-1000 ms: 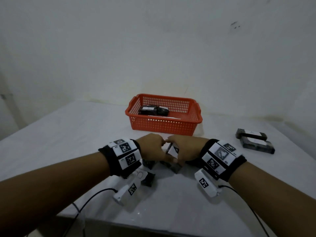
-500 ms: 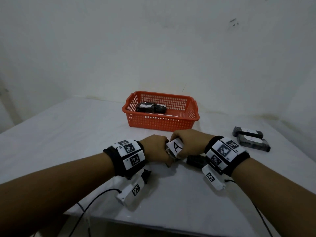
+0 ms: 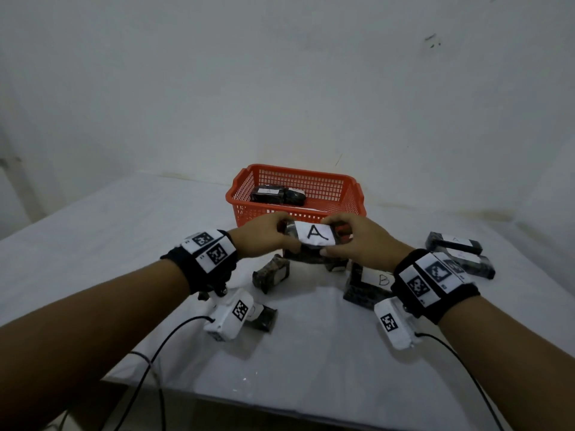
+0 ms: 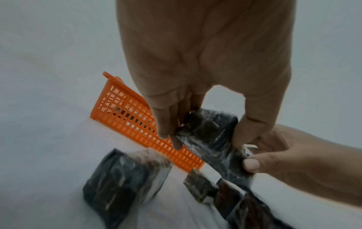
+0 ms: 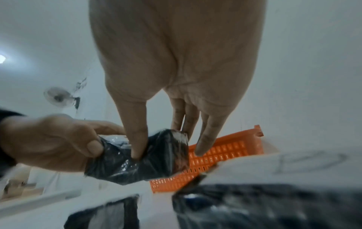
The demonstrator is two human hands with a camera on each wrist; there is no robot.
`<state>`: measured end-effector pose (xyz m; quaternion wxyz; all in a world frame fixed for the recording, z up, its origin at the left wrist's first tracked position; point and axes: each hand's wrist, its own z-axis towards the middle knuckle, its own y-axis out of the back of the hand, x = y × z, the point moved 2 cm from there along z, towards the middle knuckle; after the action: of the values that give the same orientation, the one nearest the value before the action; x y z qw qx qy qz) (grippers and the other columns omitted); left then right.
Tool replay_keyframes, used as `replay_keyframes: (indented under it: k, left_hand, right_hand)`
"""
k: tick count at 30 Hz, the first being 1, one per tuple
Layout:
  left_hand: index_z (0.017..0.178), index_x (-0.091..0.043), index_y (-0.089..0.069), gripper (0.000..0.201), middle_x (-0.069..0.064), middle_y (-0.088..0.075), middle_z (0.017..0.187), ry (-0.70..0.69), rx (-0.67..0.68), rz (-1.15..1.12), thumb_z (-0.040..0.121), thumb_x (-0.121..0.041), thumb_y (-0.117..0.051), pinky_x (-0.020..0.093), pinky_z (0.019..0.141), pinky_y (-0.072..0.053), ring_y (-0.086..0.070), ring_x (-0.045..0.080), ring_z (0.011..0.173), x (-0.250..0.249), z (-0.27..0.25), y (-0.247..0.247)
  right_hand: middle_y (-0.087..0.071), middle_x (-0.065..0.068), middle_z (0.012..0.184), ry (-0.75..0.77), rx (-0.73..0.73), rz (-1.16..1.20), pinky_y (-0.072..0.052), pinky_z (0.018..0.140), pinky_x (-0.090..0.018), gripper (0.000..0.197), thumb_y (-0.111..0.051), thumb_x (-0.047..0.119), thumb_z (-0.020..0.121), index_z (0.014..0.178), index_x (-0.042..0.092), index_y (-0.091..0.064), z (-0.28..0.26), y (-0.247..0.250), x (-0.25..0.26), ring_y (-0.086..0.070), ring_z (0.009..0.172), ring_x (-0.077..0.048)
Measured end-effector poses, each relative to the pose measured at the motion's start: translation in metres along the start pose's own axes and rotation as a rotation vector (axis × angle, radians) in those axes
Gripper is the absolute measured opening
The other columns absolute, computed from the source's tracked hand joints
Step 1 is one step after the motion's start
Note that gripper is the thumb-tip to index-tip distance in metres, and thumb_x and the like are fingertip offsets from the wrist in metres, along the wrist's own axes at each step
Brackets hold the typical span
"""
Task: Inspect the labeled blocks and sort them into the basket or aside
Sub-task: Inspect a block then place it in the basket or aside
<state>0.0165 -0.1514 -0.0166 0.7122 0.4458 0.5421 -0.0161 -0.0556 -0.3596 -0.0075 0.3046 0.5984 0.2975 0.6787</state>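
An orange basket at the back of the white worktop holds two dark wrapped blocks. In front of it, the left hand and right hand each pinch one end of a block labelled A, thumbs and fingers curled round it, above the worktop. A second ago both hands were low among the loose blocks; now the block is raised, label facing up. A block marked B lies just below the right wrist.

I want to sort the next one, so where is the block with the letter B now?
In the head view the B block lies on the table at the right, just beside the right hand wrist, below the block marked A.
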Motion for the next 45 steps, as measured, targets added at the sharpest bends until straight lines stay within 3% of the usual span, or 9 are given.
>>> replay_keyframes:
  k: [4, 8, 15, 17, 25, 29, 34, 40, 45]
  left_hand:
    - [0.135, -0.015, -0.059, 0.054, -0.002, -0.071, 0.123, -0.052, -0.069, -0.128, 0.086, -0.024, -0.081, 0.034, 0.096, -0.058, -0.068, 0.015, 0.113, 0.002, -0.002, 0.009]
    - [0.127, -0.009, -0.064, 0.04, -0.001, -0.073, 0.112, -0.094, -0.2, -0.117, 0.091, -0.02, -0.074, 0.015, 0.074, -0.056, -0.071, 0.016, 0.104, 0.004, -0.001, 0.013]
    - [0.132, -0.01, -0.062, 0.055, 0.003, -0.073, 0.119, -0.108, -0.159, -0.276, 0.083, -0.023, -0.082, 0.034, 0.09, -0.061, -0.072, 0.016, 0.107, 0.005, -0.004, 0.009]
    - [0.128, -0.008, -0.065, 0.046, 0.005, -0.075, 0.114, -0.125, -0.185, -0.25, 0.086, -0.017, -0.08, 0.033, 0.09, -0.062, -0.074, 0.017, 0.103, 0.004, -0.005, 0.01]
    - [0.132, -0.011, -0.063, 0.061, 0.007, -0.072, 0.124, -0.108, -0.067, -0.418, 0.078, -0.031, -0.085, 0.037, 0.092, -0.061, -0.071, 0.022, 0.113, 0.005, -0.007, 0.014]
    - [0.127, -0.004, -0.064, 0.044, 0.011, -0.074, 0.117, -0.121, -0.126, -0.358, 0.087, -0.014, -0.078, 0.031, 0.087, -0.062, -0.073, 0.024, 0.107, -0.002, -0.006, 0.013]
    - [0.137, -0.011, -0.059, 0.059, 0.007, -0.07, 0.127, -0.137, -0.04, -0.422, 0.084, -0.023, -0.081, 0.034, 0.091, -0.061, -0.07, 0.021, 0.114, -0.009, -0.007, 0.008]
    - [0.132, -0.003, -0.061, 0.047, 0.012, -0.071, 0.124, -0.13, -0.112, -0.395, 0.088, -0.006, -0.076, 0.026, 0.085, -0.061, -0.071, 0.022, 0.111, -0.01, -0.008, 0.013]
    - [0.135, -0.009, -0.058, 0.054, 0.003, -0.07, 0.123, -0.125, -0.064, -0.391, 0.085, -0.006, -0.078, 0.028, 0.084, -0.061, -0.071, 0.015, 0.109, -0.007, -0.011, 0.01]
  right_hand:
    - [-0.071, 0.008, 0.122, 0.028, -0.085, 0.151, -0.059, 0.096, -0.033, 0.058, -0.089, 0.028, 0.079, 0.131, 0.024, -0.062, 0.003, 0.001, 0.002, -0.07, 0.109, -0.007]
    - [-0.067, 0.001, 0.13, 0.012, -0.114, 0.323, -0.056, 0.101, -0.033, 0.066, -0.089, 0.025, 0.079, 0.137, 0.02, -0.058, 0.004, -0.007, 0.006, -0.069, 0.114, -0.013]
    - [-0.077, -0.003, 0.112, 0.018, -0.29, 0.431, -0.06, 0.096, -0.044, 0.054, -0.09, 0.041, 0.071, 0.115, 0.015, -0.072, 0.006, -0.012, 0.004, -0.074, 0.104, -0.02]
    - [-0.077, -0.004, 0.113, 0.022, -0.269, 0.461, -0.059, 0.098, -0.046, 0.046, -0.089, 0.03, 0.077, 0.117, 0.014, -0.071, 0.006, -0.015, 0.001, -0.075, 0.105, -0.021]
    - [-0.073, -0.012, 0.122, 0.03, -0.192, 0.559, -0.061, 0.091, -0.029, 0.05, -0.083, 0.005, 0.082, 0.128, 0.008, -0.064, -0.001, -0.007, 0.005, -0.073, 0.11, -0.022]
    - [-0.072, -0.014, 0.122, 0.015, -0.159, 0.594, -0.063, 0.089, -0.031, 0.054, -0.085, 0.005, 0.08, 0.128, 0.007, -0.062, 0.0, -0.006, 0.009, -0.073, 0.109, -0.025]
    - [-0.074, -0.002, 0.113, 0.061, -0.213, 0.534, -0.061, 0.092, -0.028, 0.046, -0.091, 0.014, 0.075, 0.115, 0.017, -0.067, -0.001, -0.004, 0.015, -0.073, 0.105, -0.016]
    - [-0.07, -0.01, 0.127, 0.038, -0.157, 0.612, -0.061, 0.096, -0.037, 0.059, -0.087, 0.007, 0.078, 0.132, 0.011, -0.062, -0.004, -0.004, 0.009, -0.07, 0.116, -0.023]
    - [-0.069, -0.007, 0.128, 0.041, -0.178, 0.53, -0.06, 0.086, -0.02, 0.057, -0.085, 0.001, 0.08, 0.131, 0.011, -0.061, -0.006, 0.0, 0.008, -0.072, 0.11, -0.015]
